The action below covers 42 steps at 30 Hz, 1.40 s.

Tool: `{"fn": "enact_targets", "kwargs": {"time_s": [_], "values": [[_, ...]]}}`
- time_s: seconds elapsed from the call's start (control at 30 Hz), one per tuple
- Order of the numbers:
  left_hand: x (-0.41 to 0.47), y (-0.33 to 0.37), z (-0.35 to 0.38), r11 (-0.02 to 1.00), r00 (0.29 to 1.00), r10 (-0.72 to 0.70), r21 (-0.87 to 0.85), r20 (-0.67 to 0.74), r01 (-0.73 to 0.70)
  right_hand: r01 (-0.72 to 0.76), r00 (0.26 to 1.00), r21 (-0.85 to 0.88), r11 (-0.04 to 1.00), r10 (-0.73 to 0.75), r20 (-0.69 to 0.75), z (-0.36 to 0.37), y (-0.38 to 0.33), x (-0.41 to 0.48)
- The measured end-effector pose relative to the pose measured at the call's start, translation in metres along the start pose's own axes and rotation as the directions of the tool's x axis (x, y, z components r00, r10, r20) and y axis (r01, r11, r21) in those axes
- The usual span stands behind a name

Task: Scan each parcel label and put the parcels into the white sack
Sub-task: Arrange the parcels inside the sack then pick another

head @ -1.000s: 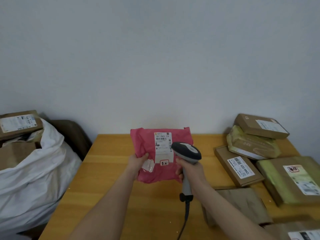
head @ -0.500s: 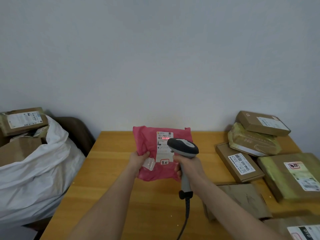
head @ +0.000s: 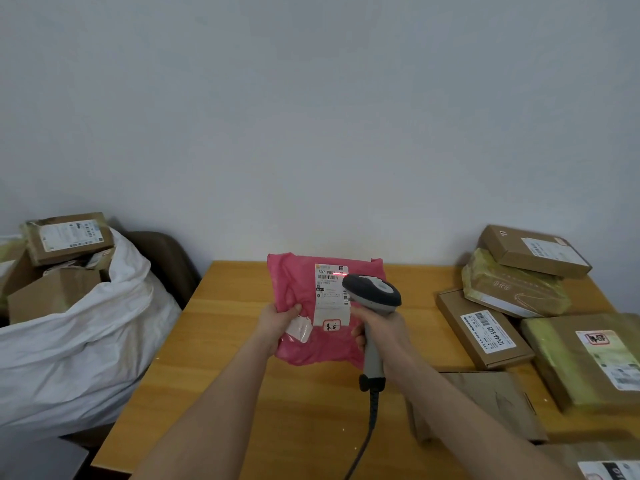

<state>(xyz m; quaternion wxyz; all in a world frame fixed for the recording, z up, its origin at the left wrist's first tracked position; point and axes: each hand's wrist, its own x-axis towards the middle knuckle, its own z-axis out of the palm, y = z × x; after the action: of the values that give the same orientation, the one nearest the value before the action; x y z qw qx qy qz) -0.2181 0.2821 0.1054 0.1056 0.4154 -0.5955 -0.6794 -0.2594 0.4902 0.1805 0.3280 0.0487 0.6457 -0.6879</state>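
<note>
My left hand grips the left edge of a pink plastic parcel, held upright above the wooden table. Its white label faces me, and a red scan line lies across the label's top. My right hand grips the handle of a grey barcode scanner, whose head points at the label from close by. The white sack stands left of the table, open, with several cardboard parcels showing at its mouth.
Several cardboard parcels and yellow-taped parcels are stacked along the table's right side, with a flat brown mailer near my right forearm. The scanner cable hangs toward the table's front edge. A dark chair back stands behind the sack.
The scanner's red line has come on and shifted up the label. Parcel and both hands have stayed nearly in place; the camera tilted slightly.
</note>
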Motion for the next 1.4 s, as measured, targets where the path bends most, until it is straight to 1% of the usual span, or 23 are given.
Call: {"fn": "enact_targets", "kwargs": {"time_s": [0.13,0.27,0.6,0.8,0.93,1.03,1.2,1.4], "values": [[-0.002,-0.001,0.0,0.997,0.996,-0.049,-0.05,0.069,0.052,-0.001,1.0,0.025,1.0,0.001,0.004,-0.003,0.0,0.002],[-0.005,-0.004,0.003,0.993,0.994,-0.053,-0.099,0.091,0.062,-0.025,1.0,0.02,0.999,0.024,0.016,-0.003,0.005,0.001],[-0.006,-0.012,-0.003,0.997,0.997,-0.042,-0.06,0.061,0.046,-0.077,0.996,-0.023,0.997,0.078,0.032,-0.006,0.006,-0.003],[-0.012,-0.008,-0.006,0.997,0.999,-0.024,-0.066,0.041,0.027,-0.063,0.997,-0.031,0.998,0.065,0.046,-0.005,0.007,-0.001],[-0.017,-0.004,-0.016,0.997,1.0,-0.013,-0.078,0.013,0.014,-0.042,0.995,-0.021,0.999,0.043,0.092,0.005,0.007,0.002],[-0.022,0.005,-0.036,0.995,1.0,-0.002,-0.104,-0.006,0.001,-0.006,0.988,0.014,1.0,0.004,0.154,0.028,0.002,0.004],[-0.029,0.033,-0.098,0.983,0.994,0.075,-0.161,-0.08,-0.087,0.041,0.971,0.008,0.999,-0.041,0.235,0.094,-0.007,0.012],[-0.018,0.075,-0.23,0.959,0.961,0.171,-0.188,-0.215,-0.213,0.113,0.938,-0.011,0.994,-0.103,0.33,0.233,-0.009,0.015]]}}
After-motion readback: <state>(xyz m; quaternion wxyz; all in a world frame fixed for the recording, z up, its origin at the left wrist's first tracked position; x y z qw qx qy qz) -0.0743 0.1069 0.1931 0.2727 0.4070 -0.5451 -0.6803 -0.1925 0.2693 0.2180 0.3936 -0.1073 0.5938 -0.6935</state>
